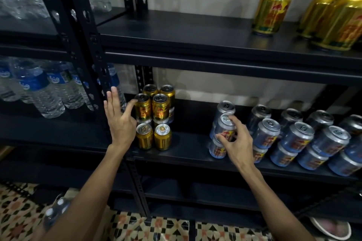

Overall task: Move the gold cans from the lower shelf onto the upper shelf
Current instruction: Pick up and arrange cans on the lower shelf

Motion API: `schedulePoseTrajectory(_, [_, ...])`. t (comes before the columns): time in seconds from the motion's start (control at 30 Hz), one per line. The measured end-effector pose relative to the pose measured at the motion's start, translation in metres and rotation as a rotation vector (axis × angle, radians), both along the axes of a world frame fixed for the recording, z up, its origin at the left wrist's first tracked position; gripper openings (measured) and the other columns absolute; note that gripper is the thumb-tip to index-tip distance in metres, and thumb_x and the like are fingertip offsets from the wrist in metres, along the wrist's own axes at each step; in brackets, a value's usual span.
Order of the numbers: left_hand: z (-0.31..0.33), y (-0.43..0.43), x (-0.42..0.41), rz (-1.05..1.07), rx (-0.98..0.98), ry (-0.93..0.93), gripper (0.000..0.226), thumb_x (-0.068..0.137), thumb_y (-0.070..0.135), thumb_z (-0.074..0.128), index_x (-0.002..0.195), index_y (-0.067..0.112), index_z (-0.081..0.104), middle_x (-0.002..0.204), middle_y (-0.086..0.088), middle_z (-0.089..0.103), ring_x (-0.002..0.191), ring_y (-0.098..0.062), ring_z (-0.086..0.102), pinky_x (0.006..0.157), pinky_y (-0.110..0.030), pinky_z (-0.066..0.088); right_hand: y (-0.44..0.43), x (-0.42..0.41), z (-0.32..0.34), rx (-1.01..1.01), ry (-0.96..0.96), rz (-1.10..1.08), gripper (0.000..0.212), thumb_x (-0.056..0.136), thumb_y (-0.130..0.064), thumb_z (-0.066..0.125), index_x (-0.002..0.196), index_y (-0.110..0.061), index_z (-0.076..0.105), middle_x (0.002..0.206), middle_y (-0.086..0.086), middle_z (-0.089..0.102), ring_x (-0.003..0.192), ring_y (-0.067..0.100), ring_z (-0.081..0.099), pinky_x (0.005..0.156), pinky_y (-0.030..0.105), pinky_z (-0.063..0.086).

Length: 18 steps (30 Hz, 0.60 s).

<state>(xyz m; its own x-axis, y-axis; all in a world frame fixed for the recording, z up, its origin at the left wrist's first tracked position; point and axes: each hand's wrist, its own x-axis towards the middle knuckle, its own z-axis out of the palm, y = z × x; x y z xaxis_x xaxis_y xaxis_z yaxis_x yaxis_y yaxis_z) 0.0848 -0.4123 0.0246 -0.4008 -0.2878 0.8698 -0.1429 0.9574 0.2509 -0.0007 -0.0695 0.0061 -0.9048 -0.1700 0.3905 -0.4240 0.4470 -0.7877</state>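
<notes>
Left of the silver cans (297, 135), stacked gold cans (152, 107): stiff, slick, likely full, so grab round the side. Left grip (119, 121) spread wide, touching one; right grip (238, 143) holds a silver can (222, 128).

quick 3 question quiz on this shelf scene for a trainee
1. True or false: the right hand grips a gold can.
2. What stands left of the gold cans on the lower shelf? A water bottles, B boxes, C jars.
3. Fill in: the stacked gold cans on the upper shelf stand toward its ____ end.
Key: 1 false, it grips a silver can; 2 A; 3 right.
</notes>
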Motion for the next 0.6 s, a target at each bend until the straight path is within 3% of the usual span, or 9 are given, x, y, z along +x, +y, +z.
schedulePoseTrajectory(0.13, [0.001,0.000,0.000,0.008,-0.004,0.001,0.050,0.080,-0.021,0.044,0.114,0.008,0.067,0.154,-0.031,0.023,0.152,-0.024,-0.005,0.123,-0.044,0.003,-0.003,0.004,-0.001,0.027,0.032,-0.015,0.075,0.078,-0.012,0.087,0.143,-0.025,0.052,0.131,0.001,0.054,0.113,-0.004,0.047,0.098,-0.001,0.031])
schedulePoseTrajectory(0.23, [0.001,-0.001,0.001,0.002,0.001,-0.011,0.048,0.082,-0.018,0.042,0.112,0.007,0.068,0.155,-0.031,0.022,0.152,-0.024,-0.005,0.123,-0.044,0.003,-0.003,0.006,0.000,0.039,0.023,-0.029,0.075,0.079,-0.010,0.086,0.144,-0.024,0.051,0.131,0.001,0.052,0.109,-0.010,0.041,0.092,-0.007,0.025])
schedulePoseTrajectory(0.3, [0.001,-0.001,0.001,0.002,-0.003,-0.010,0.048,0.081,-0.019,0.042,0.111,0.007,0.068,0.155,-0.031,0.023,0.152,-0.024,-0.005,0.123,-0.044,0.003,-0.004,0.006,0.001,0.044,0.009,-0.033,0.077,0.080,-0.013,0.085,0.146,-0.028,0.048,0.130,0.000,0.052,0.111,-0.006,0.044,0.098,0.002,0.033])
schedulePoseTrajectory(0.4, [0.001,-0.002,0.001,0.002,-0.015,-0.003,0.049,0.078,-0.022,0.043,0.111,0.005,0.069,0.154,-0.032,0.023,0.152,-0.024,-0.004,0.123,-0.044,0.004,-0.005,0.007,-0.001,0.025,-0.034,-0.044,0.083,0.081,-0.017,0.084,0.150,-0.035,0.041,0.132,-0.003,0.052,0.117,0.007,0.052,0.103,0.030,0.044])
schedulePoseTrajectory(0.6, [0.000,-0.004,0.002,0.002,-0.030,-0.006,0.051,0.076,-0.025,0.049,0.112,0.005,0.069,0.154,-0.031,0.023,0.152,-0.025,-0.004,0.123,-0.044,0.004,-0.006,0.011,0.000,-0.010,0.025,-0.066,0.095,0.078,-0.016,0.087,0.155,-0.029,0.033,0.151,0.001,0.044,0.139,0.020,0.045,0.114,0.040,0.040])
